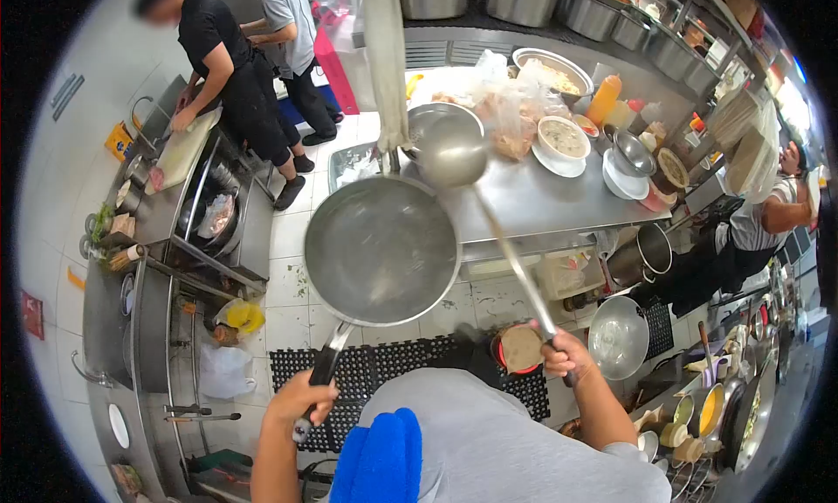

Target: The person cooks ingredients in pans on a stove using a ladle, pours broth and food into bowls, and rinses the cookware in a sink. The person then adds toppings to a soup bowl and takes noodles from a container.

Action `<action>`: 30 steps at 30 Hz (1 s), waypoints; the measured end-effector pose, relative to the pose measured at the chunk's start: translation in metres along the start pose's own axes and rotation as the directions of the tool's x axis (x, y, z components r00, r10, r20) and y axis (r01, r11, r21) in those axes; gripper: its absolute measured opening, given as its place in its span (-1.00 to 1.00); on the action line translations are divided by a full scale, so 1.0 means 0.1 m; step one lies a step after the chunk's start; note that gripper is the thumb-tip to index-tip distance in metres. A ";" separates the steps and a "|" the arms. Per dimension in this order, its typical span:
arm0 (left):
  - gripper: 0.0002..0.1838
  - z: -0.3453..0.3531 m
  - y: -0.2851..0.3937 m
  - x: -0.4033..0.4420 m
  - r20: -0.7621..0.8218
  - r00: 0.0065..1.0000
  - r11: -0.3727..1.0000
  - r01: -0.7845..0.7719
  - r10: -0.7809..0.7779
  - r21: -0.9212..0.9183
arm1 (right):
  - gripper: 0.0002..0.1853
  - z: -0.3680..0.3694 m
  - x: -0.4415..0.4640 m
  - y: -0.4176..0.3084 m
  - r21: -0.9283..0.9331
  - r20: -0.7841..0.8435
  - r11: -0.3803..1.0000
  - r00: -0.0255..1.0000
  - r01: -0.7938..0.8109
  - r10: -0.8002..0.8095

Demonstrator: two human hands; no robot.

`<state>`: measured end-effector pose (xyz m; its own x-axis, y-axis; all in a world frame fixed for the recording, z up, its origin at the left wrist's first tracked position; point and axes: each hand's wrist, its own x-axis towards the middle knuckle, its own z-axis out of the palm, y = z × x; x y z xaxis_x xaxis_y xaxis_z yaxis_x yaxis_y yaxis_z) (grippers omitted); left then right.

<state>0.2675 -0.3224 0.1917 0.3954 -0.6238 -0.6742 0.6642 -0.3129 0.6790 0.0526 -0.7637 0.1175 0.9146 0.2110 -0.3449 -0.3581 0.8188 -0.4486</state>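
Observation:
My left hand [298, 396] is wrapped round the black handle of a grey frying pan [382, 252], held out in front of me over the floor. The inside of the pan faces me and looks bare. In my right hand [569, 356] is the handle of a long metal ladle [452, 157]. The ladle's round bowl is up beyond the pan's far right rim, over the near left corner of the steel counter [532, 208]. Whether ladle and pan touch I cannot tell. A metal pot [429, 117] shows partly behind the ladle bowl.
The counter also bears a white bowl [564, 139], plastic bags [517, 119] and sauce bottles [604, 98]. A post [388, 58] rises ahead. Two people work at the left, beside a cutting board [185, 150]; another person [761, 215] stands right. A large metal bowl [618, 337] is at my right.

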 end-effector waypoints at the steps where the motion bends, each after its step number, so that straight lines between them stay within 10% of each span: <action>1: -0.78 -0.15 -0.17 -0.13 -0.019 1.000 0.999 0.022 -0.023 -0.046 | -0.41 0.11 0.13 0.09 0.024 0.039 0.995 0.995 -0.094 0.093; 14: -0.63 -1.47 -1.40 -0.93 -0.634 0.773 0.838 -0.357 0.018 -0.412 | -0.41 1.86 2.89 0.80 -0.379 -0.005 0.690 0.747 -0.617 0.665; 22: -0.64 -2.40 -1.20 -1.75 -0.861 0.507 0.653 -0.660 0.021 -0.373 | -0.45 3.64 5.34 1.74 -0.794 0.158 0.487 0.649 -0.364 0.744; 30: -0.69 -3.20 -1.03 -2.24 -0.952 0.270 0.460 -0.833 -0.146 -0.307 | -0.72 6.14 6.16 3.23 -0.927 0.339 0.167 0.561 0.336 0.755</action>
<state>0.3138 0.0792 0.1800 0.6138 0.5590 -0.5574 0.1708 0.5953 0.7851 0.6155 -0.0414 0.2666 0.3069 0.9176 -0.2524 0.0740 -0.2874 -0.9549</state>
